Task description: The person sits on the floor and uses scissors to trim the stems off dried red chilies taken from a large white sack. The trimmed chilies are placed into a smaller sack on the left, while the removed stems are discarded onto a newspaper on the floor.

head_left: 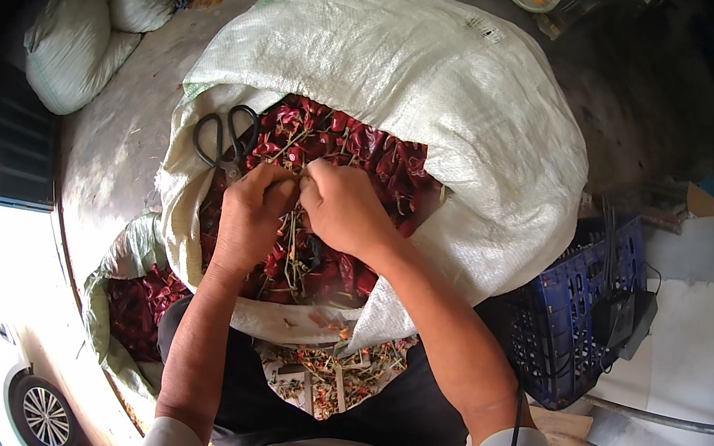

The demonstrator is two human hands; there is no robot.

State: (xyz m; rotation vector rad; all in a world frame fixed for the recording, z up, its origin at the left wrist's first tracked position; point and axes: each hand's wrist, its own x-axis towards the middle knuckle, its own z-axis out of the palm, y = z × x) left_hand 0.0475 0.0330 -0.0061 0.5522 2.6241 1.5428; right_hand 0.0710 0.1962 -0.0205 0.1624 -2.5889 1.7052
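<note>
Above the mouth of a large white woven sack [512, 144], my left hand [254, 209] and my right hand [345, 208] meet with their fingers pinched together. Whatever they grip is too small and covered by the fingers to make out. Dried red chilies [367, 148] with thin stalks fill the sack's mouth around both hands. Several pale stalks [293, 246] show just below my fingertips. A pair of scissors [226, 138] with black loop handles lies on the chilies beside my left hand, its blades partly hidden.
A second sack of red chilies [138, 307] stands at the lower left. To the right is a blue plastic crate [575, 315]. Stalks and scraps [354, 381] litter the floor between my knees. Filled white sacks [74, 46] stand at the far left.
</note>
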